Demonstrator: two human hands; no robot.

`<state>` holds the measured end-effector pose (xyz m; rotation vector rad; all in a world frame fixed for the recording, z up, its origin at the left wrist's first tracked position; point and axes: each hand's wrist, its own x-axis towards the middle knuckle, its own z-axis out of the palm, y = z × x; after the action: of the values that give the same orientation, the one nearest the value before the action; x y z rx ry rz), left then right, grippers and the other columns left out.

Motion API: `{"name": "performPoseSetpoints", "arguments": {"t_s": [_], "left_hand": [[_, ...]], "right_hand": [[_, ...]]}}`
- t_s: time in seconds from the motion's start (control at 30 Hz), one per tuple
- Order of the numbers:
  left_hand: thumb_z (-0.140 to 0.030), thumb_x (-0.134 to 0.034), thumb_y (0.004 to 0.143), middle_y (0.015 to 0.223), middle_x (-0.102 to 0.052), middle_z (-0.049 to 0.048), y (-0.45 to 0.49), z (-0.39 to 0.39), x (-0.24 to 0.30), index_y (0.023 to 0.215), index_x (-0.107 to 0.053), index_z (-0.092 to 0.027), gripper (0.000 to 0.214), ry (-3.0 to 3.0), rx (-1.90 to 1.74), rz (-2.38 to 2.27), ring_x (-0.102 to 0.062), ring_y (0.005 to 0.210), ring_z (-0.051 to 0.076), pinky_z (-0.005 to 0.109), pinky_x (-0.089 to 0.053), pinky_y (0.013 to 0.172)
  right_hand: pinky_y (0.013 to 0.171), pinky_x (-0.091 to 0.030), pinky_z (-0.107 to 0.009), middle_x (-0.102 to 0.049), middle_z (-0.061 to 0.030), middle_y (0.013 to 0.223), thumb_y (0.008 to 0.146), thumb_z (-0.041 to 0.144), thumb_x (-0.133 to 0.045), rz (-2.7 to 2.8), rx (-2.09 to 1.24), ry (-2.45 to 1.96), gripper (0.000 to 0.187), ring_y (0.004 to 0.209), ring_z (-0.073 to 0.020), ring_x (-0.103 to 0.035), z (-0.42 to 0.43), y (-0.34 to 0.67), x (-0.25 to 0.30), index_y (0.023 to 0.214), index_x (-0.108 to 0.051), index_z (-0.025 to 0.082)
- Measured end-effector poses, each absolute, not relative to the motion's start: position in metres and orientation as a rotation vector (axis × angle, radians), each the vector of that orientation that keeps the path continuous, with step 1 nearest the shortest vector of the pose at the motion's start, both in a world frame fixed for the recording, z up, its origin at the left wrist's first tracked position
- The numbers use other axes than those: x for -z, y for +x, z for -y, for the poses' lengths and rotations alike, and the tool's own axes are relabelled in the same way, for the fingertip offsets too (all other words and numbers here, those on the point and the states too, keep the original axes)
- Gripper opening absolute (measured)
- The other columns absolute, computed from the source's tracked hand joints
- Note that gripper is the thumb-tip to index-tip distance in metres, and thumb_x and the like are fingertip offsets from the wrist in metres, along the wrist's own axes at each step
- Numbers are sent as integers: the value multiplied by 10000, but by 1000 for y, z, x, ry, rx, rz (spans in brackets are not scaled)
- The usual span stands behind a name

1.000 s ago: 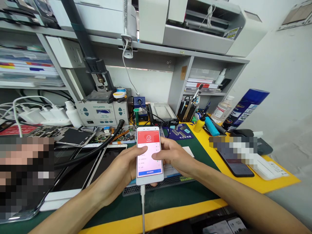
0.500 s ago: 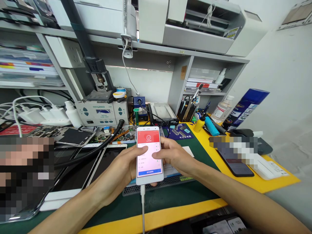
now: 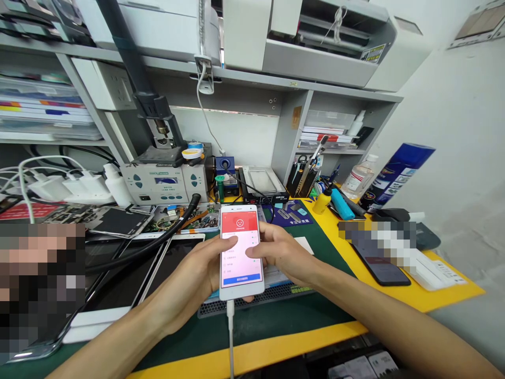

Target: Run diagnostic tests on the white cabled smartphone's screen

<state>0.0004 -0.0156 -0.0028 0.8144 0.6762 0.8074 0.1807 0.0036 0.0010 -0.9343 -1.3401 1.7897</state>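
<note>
A white smartphone (image 3: 241, 288) is held upright above the bench, its lit screen showing a red band with a sad face, a list and a blue button. My left hand (image 3: 205, 266) grips its left side, the thumb lying over the screen. Wrapped round the right side is my right hand (image 3: 282, 252), with its thumb over the screen's right part. Fingers of both hands are hidden behind the phone. A white charging cable (image 3: 231, 331) is plugged into the bottom end and runs down out of view.
Tablets (image 3: 169, 263) lie to the left, under a black hose (image 3: 158, 250). Behind stand a rework station (image 3: 158, 184) and a tray of small parts (image 3: 189, 218). On the right are a dark phone (image 3: 381, 268), a blue spray can (image 3: 398, 176) and a clear bottle (image 3: 359, 176).
</note>
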Motion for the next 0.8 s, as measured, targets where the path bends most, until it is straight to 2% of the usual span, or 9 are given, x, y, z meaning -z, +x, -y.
{"name": "performPoseSetpoints", "arguments": {"t_s": [0.17, 0.37, 0.47, 0.6, 0.7, 0.8], "left_hand": [[-350, -538, 916, 1053, -700, 155, 1, 17, 2, 1275, -588, -146, 415, 827, -803, -677, -665, 788, 285, 524, -573, 693], [-291, -504, 936, 1111, -684, 115, 1, 17, 0, 1313, -573, -219, 390, 803, -819, -668, -653, 898, 248, 378, -571, 710], [-292, -502, 938, 1117, -684, 108, 1, 18, 0, 1313, -578, -229, 387, 802, -817, -668, -648, 938, 249, 344, -564, 708], [-307, -561, 914, 1119, -690, 105, 0, 18, -1, 1304, -587, -232, 398, 795, -813, -720, -649, 959, 261, 349, -566, 712], [-324, -580, 902, 1142, -687, 110, 1, 18, -2, 1280, -604, -219, 393, 786, -795, -751, -649, 971, 285, 394, -573, 726], [-276, -608, 881, 1144, -695, 95, 3, 17, -4, 1304, -581, -234, 426, 750, -827, -795, -660, 972, 279, 381, -575, 746]], "right_hand": [[685, -526, -337, -703, -64, 993, 752, 134, -647, 1360, -1780, -885, 408, 802, -201, -668, -3, 181, -1, 1155, -606, 188], [691, -517, -341, -696, -56, 985, 770, 141, -639, 1363, -1804, -837, 422, 772, -194, -657, -3, 182, -1, 1187, -612, 203], [691, -512, -344, -691, -59, 1012, 764, 153, -638, 1368, -1806, -818, 420, 783, -203, -655, -4, 182, -1, 1179, -617, 210], [671, -499, -326, -689, -58, 988, 735, 151, -628, 1354, -1798, -829, 407, 778, -204, -645, -4, 181, -1, 1139, -629, 198], [627, -475, -288, -688, -48, 917, 703, 146, -612, 1343, -1801, -860, 407, 752, -194, -633, -5, 180, -2, 1106, -637, 195], [588, -461, -276, -668, -31, 830, 678, 176, -615, 1316, -1812, -863, 388, 683, -179, -607, -7, 181, 1, 1065, -631, 189]]}}
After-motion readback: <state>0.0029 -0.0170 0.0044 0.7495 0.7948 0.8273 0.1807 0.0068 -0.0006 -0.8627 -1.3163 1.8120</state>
